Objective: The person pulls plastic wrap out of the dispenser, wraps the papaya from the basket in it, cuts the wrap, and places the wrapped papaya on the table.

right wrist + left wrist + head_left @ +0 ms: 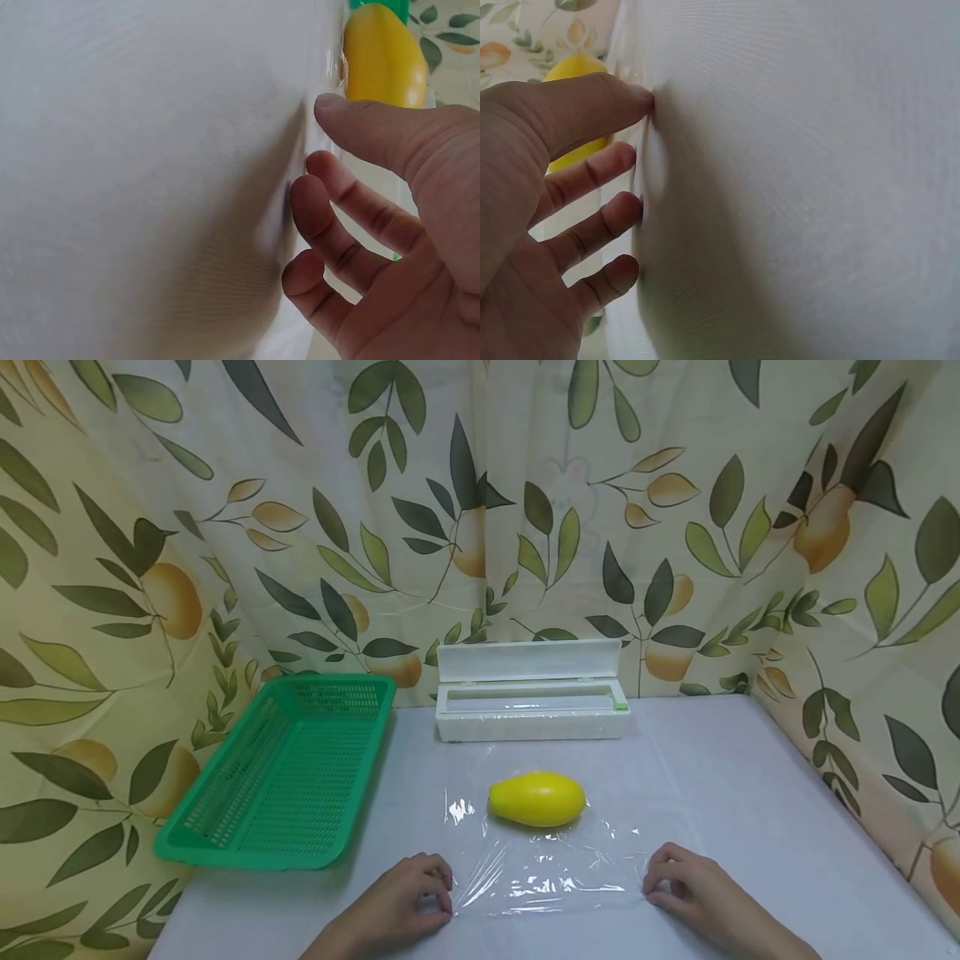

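A sheet of clear plastic wrap point(551, 868) lies spread on the white table, creased and shiny towards its near edge. On it rests a smooth yellow papaya-shaped fruit point(537, 799), its narrow end to the left. My left hand point(408, 897) pinches the near left corner of the wrap, and creases fan out from there. At the near right corner my right hand point(697, 893) pinches the wrap too. In both wrist views the index finger is hidden behind the thumb, while the other fingers point(604, 225) bend loosely close to the cloth.
Behind the fruit stands a white wrap dispenser point(532, 727) with its lid point(528, 662) raised and a green slider point(620, 706) at its right end. A green plastic basket point(176, 852) sits at the left. Leaf-patterned curtains point(540, 527) enclose the back and sides of the table.
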A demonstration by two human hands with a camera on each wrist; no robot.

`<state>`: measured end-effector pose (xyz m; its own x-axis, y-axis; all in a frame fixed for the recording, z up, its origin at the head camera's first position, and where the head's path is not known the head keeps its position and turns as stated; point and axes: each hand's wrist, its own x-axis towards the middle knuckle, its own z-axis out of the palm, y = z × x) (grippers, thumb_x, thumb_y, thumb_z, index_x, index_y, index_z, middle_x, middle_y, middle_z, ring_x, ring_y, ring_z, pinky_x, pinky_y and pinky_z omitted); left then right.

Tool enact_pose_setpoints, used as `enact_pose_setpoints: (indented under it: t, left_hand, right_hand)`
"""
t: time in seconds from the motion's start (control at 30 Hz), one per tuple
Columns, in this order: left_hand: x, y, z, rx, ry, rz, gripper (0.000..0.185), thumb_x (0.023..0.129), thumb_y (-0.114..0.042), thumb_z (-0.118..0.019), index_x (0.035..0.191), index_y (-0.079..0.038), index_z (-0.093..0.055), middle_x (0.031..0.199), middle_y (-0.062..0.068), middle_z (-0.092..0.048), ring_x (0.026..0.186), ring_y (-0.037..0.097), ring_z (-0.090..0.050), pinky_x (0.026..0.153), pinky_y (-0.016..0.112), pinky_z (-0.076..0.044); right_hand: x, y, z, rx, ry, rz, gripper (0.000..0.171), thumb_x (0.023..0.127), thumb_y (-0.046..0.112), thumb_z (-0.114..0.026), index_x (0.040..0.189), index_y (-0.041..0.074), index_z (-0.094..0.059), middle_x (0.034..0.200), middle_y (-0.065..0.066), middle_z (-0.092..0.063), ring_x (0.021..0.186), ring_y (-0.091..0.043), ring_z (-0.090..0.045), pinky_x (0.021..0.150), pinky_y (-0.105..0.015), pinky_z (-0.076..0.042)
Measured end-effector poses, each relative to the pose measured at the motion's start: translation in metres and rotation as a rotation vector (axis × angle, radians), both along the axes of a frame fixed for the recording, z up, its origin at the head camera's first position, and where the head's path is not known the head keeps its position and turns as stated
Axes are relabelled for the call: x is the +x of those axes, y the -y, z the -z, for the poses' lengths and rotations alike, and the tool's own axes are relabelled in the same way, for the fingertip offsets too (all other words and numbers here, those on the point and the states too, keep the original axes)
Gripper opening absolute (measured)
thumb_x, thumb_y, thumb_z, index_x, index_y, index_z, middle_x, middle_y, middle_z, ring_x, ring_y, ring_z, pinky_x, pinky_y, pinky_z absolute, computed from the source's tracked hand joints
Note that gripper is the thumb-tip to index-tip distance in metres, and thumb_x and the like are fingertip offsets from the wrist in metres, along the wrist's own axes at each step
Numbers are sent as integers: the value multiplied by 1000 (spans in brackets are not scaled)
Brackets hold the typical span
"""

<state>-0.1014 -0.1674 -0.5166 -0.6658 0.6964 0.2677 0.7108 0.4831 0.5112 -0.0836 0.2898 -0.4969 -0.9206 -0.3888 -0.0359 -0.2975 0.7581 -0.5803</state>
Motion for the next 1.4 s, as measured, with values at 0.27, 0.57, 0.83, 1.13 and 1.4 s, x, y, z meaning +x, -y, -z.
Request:
enact_pose_setpoints:
  t: [0.27,0.57,0.83,1.13,1.4]
  left_hand:
    - [-6,-2,-16,155,-36,38,20,84,-2,-78,88,-19,-69,96,-14,-66,86,3,-59,79,21,-50]
    - [-25,-8,-36,389,-125,-103,29,83,8,-75,95,-17,-67,95,1,-72,77,15,-62,63,29,-53]
    - [-44,-20,-50,467,19,-385,18,89,-2,-77,92,-20,-73,99,-9,-75,81,9,-63,66,37,-56]
    - [-69,-39,-61,525,64,-503,4,93,-14,-77,97,-13,-76,94,-7,-75,82,13,-61,69,26,-53]
    - [-89,-39,-57,552,-2,-466,10,94,-3,-73,98,-12,-73,87,-5,-75,79,11,-67,65,25,-51]
  right_hand:
    - [-2,1,-9,-65,-170,-22,27,88,5,-77,91,30,-65,97,15,-60,72,3,-48,61,-21,-46]
    - [-18,6,-29,-165,-436,13,38,80,-5,-81,93,27,-66,105,6,-67,72,2,-52,58,-21,-48]
    - [-39,5,-45,-169,-436,74,28,87,2,-79,102,24,-72,98,6,-73,73,-3,-57,61,-22,-51]
    - [-63,7,-56,-135,-414,141,14,92,10,-77,100,21,-73,94,10,-72,73,-4,-57,63,-23,-52]
    - [-82,12,-57,-128,-378,172,17,93,7,-75,105,15,-68,92,3,-73,75,-9,-60,66,-22,-54]
